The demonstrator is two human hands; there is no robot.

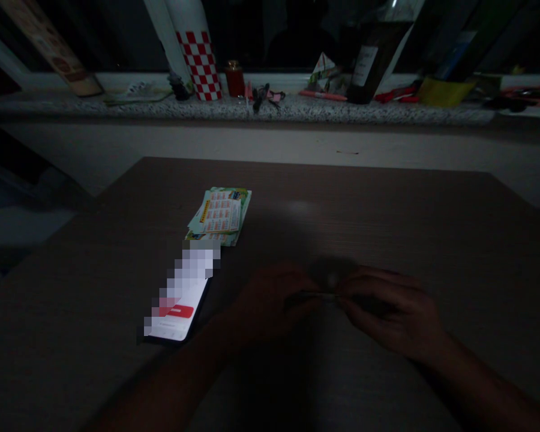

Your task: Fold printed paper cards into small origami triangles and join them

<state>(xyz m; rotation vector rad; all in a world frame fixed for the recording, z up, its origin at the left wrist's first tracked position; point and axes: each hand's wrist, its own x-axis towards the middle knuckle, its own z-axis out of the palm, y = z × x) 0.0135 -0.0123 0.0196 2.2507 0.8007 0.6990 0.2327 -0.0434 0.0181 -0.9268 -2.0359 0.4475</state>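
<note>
Between my two hands is a thin, flat piece (pixel 326 296), seen nearly edge-on, low over the dark wooden table; its kind is too dim to make out. My left hand (pixel 273 297) pinches its left end between thumb and fingers. At the right end, my right hand (pixel 393 306) grips it the same way. A lit smartphone (pixel 197 295) lies left of my left hand, part of its screen blurred out. Just beyond the phone sits a small stack of printed cards or tickets (pixel 222 215), green and white with orange print.
Behind the table (pixel 378 210) runs a speckled stone windowsill (pixel 148 111). On it stand a red-and-white checkered bottle (pixel 200 63), a small red jar (pixel 234 79), a dark labelled bottle (pixel 366 66), a pink pen (pixel 324 95) and a yellow container (pixel 445 92). The room is dim.
</note>
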